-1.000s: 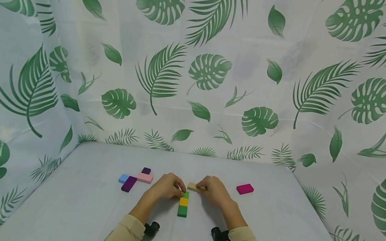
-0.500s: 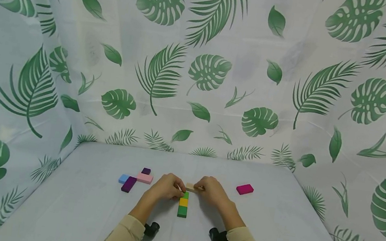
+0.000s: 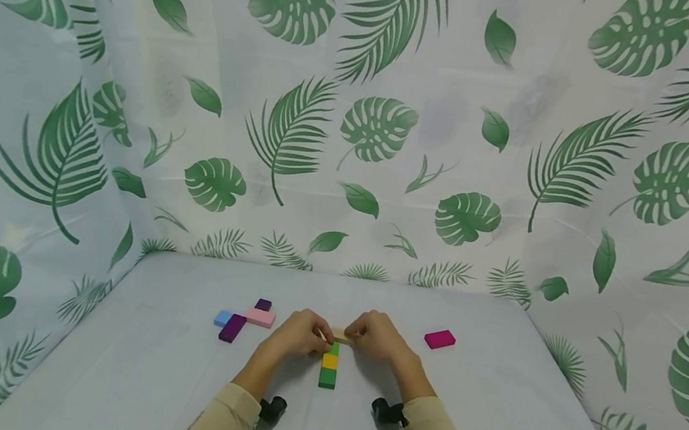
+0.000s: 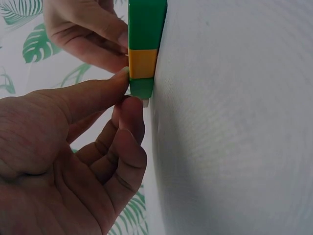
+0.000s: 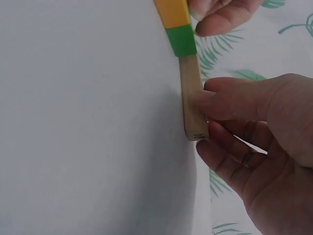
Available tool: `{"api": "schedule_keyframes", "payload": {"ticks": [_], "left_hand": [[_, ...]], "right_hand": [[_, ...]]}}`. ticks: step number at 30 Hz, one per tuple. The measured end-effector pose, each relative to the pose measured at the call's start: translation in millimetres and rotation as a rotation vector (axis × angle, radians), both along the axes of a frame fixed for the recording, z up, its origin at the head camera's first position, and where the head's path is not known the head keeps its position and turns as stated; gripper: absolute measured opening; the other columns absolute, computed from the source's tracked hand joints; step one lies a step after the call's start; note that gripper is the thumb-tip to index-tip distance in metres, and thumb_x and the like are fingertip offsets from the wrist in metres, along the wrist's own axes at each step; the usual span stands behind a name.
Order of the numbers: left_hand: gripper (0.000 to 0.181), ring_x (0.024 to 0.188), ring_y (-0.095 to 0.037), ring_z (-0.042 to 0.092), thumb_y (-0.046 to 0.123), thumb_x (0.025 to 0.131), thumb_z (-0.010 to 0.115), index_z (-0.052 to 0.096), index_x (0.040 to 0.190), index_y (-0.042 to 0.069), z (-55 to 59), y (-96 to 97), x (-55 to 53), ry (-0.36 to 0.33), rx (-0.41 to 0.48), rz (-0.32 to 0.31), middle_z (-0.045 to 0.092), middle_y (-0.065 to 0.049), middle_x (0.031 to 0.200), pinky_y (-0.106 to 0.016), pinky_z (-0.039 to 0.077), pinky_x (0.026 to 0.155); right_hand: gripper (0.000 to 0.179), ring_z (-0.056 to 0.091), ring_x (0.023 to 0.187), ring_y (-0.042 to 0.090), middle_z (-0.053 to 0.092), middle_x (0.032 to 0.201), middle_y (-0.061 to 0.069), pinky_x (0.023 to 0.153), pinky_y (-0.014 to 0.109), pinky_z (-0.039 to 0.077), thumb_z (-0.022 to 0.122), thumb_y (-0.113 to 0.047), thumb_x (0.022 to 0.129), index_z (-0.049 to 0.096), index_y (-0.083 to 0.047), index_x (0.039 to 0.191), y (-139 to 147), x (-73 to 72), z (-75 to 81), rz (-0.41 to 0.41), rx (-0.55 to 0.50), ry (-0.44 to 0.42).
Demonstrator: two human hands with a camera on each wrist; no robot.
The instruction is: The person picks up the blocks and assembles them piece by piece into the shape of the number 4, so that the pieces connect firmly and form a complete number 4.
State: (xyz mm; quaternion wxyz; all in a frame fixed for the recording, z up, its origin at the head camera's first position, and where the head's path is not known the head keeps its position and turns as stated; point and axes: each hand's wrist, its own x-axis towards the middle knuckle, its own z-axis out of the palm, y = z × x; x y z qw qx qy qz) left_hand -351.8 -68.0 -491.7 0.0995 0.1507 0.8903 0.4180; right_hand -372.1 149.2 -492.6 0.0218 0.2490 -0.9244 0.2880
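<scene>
Blocks stand in a straight row on the white table: a dark green block (image 3: 327, 379) nearest, then a yellow block (image 3: 330, 361), then a light green block (image 4: 141, 88). My left hand (image 3: 300, 332) pinches the light green block between thumb and forefinger at the row's far end. A bare wooden block (image 5: 193, 93) lies beyond it, with its end meeting the light green block in the right wrist view. Thumb and fingers of my right hand (image 3: 377, 333) grip this wooden block from its other end, partly covering it in the head view.
At the left lie a light blue block (image 3: 223, 318), a purple block (image 3: 232, 328), a pink block (image 3: 261, 318) and a small dark purple block (image 3: 263, 304). A magenta block (image 3: 440, 339) lies to the right. Leaf-printed cloth (image 3: 340, 244) walls the table's back and sides.
My right hand has moved slightly left, sliding the wooden block toward the row's far end. My left hand keeps its place at the light green block. The head view has shifted slightly.
</scene>
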Motion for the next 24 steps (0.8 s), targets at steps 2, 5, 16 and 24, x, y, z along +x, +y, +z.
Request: {"api": "schedule_keyframes", "payload": {"ticks": [2,5,16,24], "left_hand": [[0.005,0.06,-0.014,0.056,0.014,0.092,0.08,0.078,0.089,0.01,-0.2,0.4,-0.2,-0.001,-0.001,0.0,0.068,-0.003,0.074,-0.027,0.044,0.055],[0.004,0.061,-0.015,0.056,0.013,0.092,0.08,0.078,0.091,0.01,-0.1,0.5,-0.3,-0.01,-0.002,0.004,0.068,-0.003,0.075,-0.027,0.044,0.055],[0.005,0.062,-0.015,0.055,0.011,0.092,0.078,0.079,0.089,0.014,1.8,2.2,0.0,-0.03,-0.016,0.02,0.067,-0.003,0.076,-0.027,0.044,0.055],[0.004,0.064,-0.015,0.055,0.013,0.094,0.077,0.079,0.093,0.01,3.0,2.6,1.6,-0.031,-0.023,0.014,0.067,-0.002,0.077,-0.027,0.044,0.057]], "right_hand": [[0.022,0.068,0.088,0.018,0.08,0.099,0.005,0.078,0.039,0.057,0.075,0.006,0.083,0.084,-0.007,0.098,0.4,-3.3,0.2,0.013,-0.014,-0.014],[0.022,0.062,0.082,0.015,0.08,0.097,0.004,0.074,0.035,0.053,0.077,0.005,0.081,0.084,-0.009,0.097,0.4,-7.3,-0.4,0.01,-0.039,-0.054],[0.022,0.065,0.089,0.015,0.078,0.098,0.002,0.082,0.038,0.056,0.079,0.003,0.081,0.084,-0.01,0.099,-1.2,-6.7,-6.2,-0.04,-0.098,-0.115],[0.022,0.067,0.093,0.018,0.079,0.1,0.005,0.084,0.042,0.057,0.077,0.005,0.083,0.083,-0.007,0.101,-2.0,-2.1,-6.4,-0.031,-0.091,-0.082]]}}
